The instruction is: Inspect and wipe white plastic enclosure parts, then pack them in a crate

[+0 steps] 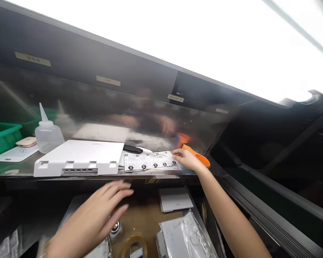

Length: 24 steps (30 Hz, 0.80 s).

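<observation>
Papers (149, 160) lie on the shelf (21, 169), probably light, floppy, best pinched by an edge; the right hand (187, 158) touches their right end, pinch unclear; the left hand (97, 209) hangs empty, fingers loosely spread.

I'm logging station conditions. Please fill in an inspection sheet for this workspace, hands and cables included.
Surface: metal shelf.
Work items: printed sheets, right of a white device with ports.
Clutter: squeeze bottle, green bin, orange object; tape roll lower down.
Hands: right hand at the sheets' right end, grip unclear; left hand open, nearer the camera.
Cables: black bundle behind the sheets, possibly a cord.
Surroundings: bright light above, labelled panel behind.
</observation>
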{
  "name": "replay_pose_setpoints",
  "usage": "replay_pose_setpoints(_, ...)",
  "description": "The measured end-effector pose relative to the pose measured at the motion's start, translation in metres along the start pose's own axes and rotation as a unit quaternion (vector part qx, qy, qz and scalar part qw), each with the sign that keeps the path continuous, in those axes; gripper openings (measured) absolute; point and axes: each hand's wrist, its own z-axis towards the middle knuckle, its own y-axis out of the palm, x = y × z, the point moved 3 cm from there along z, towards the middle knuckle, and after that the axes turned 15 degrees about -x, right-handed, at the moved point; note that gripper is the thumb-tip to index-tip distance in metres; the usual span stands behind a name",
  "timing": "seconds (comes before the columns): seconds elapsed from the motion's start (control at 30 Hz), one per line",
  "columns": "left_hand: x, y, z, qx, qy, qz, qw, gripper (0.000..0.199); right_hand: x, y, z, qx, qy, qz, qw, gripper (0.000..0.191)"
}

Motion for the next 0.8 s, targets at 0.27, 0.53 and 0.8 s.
replay_pose_setpoints(0.27,0.029,-0.037,0.165,-0.013,-0.037,0.158,0.987,0.041,-0.014,0.008,0.055,-0.044,-0.046,-0.168,0.984,0.029)
replay_pose_setpoints(0.53,0.004,-0.029,0.215,-0.026,-0.070,0.164,0.984,0.045,-0.009,0.013,0.070,-0.005,-0.021,-0.292,0.956,0.023)
replay_pose_setpoints(0.8,0.002,-0.041,0.215,-0.014,-0.097,0.169,0.981,0.027,0.002,0.022,0.077,0.099,-0.056,-0.332,0.936,0.024)
